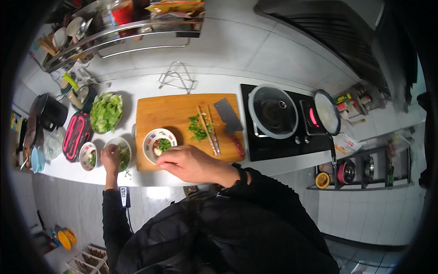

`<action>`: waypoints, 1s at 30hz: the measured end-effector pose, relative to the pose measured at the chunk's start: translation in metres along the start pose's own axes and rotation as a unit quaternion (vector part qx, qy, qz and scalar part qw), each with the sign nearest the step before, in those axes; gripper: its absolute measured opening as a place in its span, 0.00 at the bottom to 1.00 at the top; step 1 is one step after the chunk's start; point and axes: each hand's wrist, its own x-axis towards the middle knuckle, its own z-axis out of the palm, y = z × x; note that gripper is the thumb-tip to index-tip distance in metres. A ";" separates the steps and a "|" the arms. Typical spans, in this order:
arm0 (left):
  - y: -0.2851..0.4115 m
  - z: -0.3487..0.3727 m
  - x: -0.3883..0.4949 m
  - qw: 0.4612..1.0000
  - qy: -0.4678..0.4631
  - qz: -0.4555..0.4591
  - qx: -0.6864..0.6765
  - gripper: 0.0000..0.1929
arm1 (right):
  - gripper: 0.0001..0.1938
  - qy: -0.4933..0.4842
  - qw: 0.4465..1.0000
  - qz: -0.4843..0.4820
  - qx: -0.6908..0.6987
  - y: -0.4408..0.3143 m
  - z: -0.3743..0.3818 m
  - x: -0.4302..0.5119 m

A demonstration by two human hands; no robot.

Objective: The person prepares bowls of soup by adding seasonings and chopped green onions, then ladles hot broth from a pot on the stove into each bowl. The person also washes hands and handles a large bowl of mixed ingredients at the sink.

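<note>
My left hand is at the left rim of a bowl of chopped greens, its fingertips bent down and partly hidden. My right hand reaches over the cutting board's front edge, fingers curled beside a patterned bowl. That bowl contains chopped green herbs, something white and a red seasoning. Whether the right fingers hold anything is hidden. On the wooden cutting board lie chopped herbs, a pair of chopsticks and a cleaver. A second patterned bowl with herbs stands left of my left hand.
A bowl of lettuce stands behind the small bowls, beside a black and pink object. To the right, the black cooktop carries a lidded pot and a frying pan; a red glow shows there. A metal shelf hangs above.
</note>
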 end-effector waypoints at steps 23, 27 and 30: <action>0.006 -0.044 -0.217 0.411 -0.004 -0.610 -0.678 0.10 | 0.25 -0.271 0.945 -0.074 -0.167 0.113 0.260 0.048; -0.006 -0.012 -0.223 0.397 -0.024 -0.616 -0.680 0.23 | 0.33 -0.249 0.946 0.002 -0.207 0.126 0.302 0.055; -0.019 0.001 -0.220 0.393 -0.066 -0.602 -0.692 0.27 | 0.38 -0.215 0.945 -0.001 -0.246 0.133 0.320 0.051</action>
